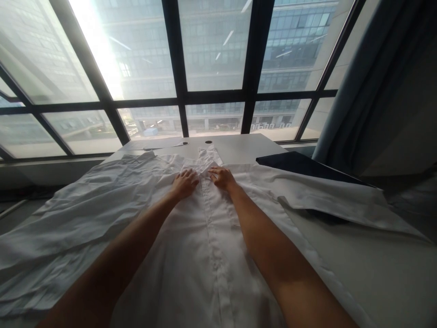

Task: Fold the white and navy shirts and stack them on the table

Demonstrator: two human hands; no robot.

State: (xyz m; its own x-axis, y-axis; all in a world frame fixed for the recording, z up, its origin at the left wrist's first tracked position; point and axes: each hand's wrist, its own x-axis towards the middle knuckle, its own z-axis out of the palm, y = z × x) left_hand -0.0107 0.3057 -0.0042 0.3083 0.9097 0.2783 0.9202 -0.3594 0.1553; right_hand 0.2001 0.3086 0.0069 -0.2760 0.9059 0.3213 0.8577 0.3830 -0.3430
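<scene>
A white button-up shirt point(205, 237) lies spread front-up across a white table point(246, 148), collar toward the window. My left hand point(185, 182) rests on the shirt just left of the button placket, near the collar, fingers curled and pressed onto the cloth. My right hand point(222, 177) sits just right of the placket at the same height, fingers bent down on the fabric. The two hands are almost touching. The left sleeve point(61, 218) is spread out to the left, the right sleeve point(334, 200) to the right.
A dark blue folded garment point(300, 164) lies at the back right, partly under the right sleeve. Two round cable holes point(208, 142) sit in the table's far edge. Large windows point(211, 68) fill the back; a grey curtain point(368, 82) hangs at right.
</scene>
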